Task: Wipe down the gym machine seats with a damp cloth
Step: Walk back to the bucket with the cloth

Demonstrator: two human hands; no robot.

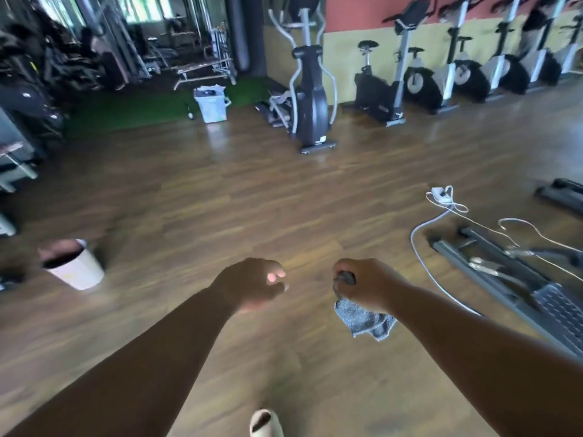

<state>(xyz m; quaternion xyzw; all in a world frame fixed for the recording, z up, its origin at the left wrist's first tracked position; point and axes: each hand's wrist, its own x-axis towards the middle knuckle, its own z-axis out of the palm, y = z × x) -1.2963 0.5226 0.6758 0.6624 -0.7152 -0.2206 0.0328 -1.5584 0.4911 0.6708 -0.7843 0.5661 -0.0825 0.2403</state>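
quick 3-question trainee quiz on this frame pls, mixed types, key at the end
1. True or false: the left hand holds the grey cloth.
2. Which stands nearest the left hand? A) white bucket B) elliptical trainer C) power strip
3. Fill in: the cloth hangs from the ____ hand, above the wooden floor.

Key
1. False; that hand's fingers are curled and hold nothing.
2. A; the bucket is on the floor off to the left, the other two lie further off.
3. right
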